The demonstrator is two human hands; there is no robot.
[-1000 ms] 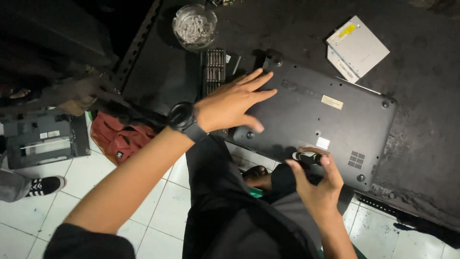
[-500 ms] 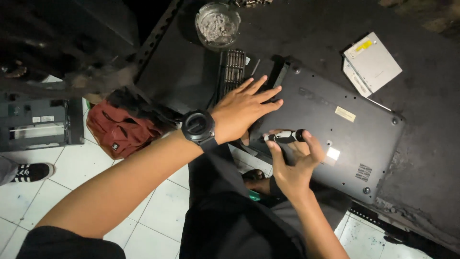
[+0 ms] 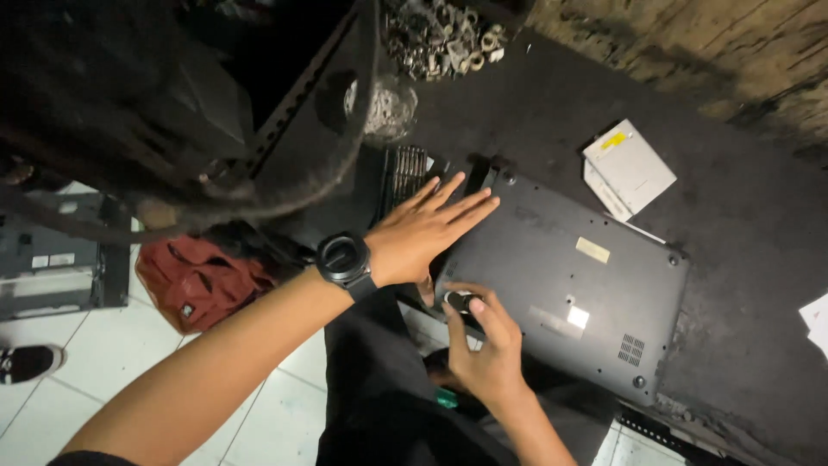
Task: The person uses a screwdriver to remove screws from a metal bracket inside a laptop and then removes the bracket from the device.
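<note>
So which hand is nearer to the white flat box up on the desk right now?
Left. The left hand lies flat on the laptop's upper left part, its fingers pointing toward the white flat box. The right hand sits lower, at the laptop's near edge, farther away.

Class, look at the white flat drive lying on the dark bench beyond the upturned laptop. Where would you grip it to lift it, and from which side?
Probably by its two long edges, coming straight down from above. The white drive lies flat on the bench, thin and slab-like, with bare surface around most of it. Its near corner sits close to the laptop, so the far side looks freer.
</note>
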